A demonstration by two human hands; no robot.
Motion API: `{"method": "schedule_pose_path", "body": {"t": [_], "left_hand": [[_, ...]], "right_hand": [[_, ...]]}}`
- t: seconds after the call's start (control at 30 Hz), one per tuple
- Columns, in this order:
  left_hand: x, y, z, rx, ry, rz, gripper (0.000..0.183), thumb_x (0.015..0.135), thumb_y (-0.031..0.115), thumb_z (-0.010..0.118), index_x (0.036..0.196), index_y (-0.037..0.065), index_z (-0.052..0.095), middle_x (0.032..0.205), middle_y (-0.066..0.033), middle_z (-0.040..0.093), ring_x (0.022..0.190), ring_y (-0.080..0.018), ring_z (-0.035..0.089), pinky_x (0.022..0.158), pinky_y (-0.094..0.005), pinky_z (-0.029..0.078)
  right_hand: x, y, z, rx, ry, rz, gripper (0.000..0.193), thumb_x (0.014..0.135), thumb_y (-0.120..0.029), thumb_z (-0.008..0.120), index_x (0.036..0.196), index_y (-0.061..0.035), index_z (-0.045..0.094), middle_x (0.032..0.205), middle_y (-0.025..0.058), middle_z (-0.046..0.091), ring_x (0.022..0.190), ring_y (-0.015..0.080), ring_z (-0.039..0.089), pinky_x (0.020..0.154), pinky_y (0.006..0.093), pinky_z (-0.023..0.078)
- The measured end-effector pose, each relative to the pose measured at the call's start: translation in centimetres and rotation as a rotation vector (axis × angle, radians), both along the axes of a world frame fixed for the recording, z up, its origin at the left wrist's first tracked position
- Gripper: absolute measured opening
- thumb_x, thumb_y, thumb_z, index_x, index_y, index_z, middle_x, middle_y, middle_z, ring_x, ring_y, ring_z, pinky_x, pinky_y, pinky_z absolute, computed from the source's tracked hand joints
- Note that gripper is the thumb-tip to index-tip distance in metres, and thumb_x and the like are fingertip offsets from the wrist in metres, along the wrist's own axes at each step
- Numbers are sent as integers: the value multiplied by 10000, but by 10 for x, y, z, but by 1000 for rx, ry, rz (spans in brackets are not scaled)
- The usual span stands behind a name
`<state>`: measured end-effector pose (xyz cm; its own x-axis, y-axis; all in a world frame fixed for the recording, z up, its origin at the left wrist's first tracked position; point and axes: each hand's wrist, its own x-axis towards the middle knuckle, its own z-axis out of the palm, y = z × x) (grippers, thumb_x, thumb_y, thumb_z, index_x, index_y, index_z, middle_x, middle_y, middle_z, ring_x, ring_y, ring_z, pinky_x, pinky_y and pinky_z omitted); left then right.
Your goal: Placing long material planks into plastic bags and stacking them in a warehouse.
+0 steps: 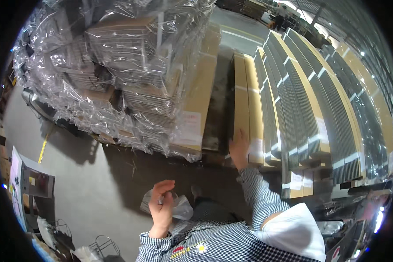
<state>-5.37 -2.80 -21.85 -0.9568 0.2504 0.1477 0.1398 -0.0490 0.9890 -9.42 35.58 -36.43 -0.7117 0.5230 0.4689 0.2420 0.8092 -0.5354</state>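
Note:
My right hand reaches forward to the near end of a tall brown cardboard stack, fingers stretched out and apart. Its fingertips lie at the stack's surface; whether they press on it I cannot tell. My left hand is raised in front of my body with its fingers curled. Thin clear plastic, crumpled like a bag, shows on both sides of this hand and seems gripped in it. Beside the right hand, a white label sits on the neighbouring cardboard.
Film-wrapped cardboard piles stand at the left. Long strapped bundles of flat cardboard line the right side. A grey machine with a panel is at far left, near a wire rack. Another person is far off at the back.

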Motion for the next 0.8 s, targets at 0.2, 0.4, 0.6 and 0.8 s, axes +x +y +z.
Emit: {"method": "schedule_pose_path", "body": {"t": [0.2,0.4,0.6,0.8], "left_hand": [[26,5,17,290,-44,-199,232,911,-39,481,1112,-36,597,1235,-178,580,652,-69,497,599,-229,426],[58,18,30,488,-128,-272,243,983,117,563,1176,-29,554,1262,-152,569,652,-37,459,588,-191,386],[78,-6,36,458,-105,-242,248,967,90,576,1201,9,553,1278,-109,573,609,-22,424,548,-186,354],[103,0,29,540,-80,-395,277,1001,75,499,1258,-25,531,1323,-152,541,756,-119,591,692,-240,497]], "right_hand": [[70,-49,-52,300,-388,-260,708,789,-320,696,1405,-72,452,1492,232,356,1397,433,266,1083,599,240],[83,-47,-28,43,-385,-430,738,754,-242,722,1431,-187,434,1567,203,228,1428,445,191,1025,660,246],[199,-124,31,174,-236,-264,549,699,-215,765,1223,-191,606,1479,144,372,1386,417,264,928,628,358],[247,-240,141,-741,206,465,235,748,-129,793,883,-54,615,889,44,616,880,177,596,813,312,466]]}}
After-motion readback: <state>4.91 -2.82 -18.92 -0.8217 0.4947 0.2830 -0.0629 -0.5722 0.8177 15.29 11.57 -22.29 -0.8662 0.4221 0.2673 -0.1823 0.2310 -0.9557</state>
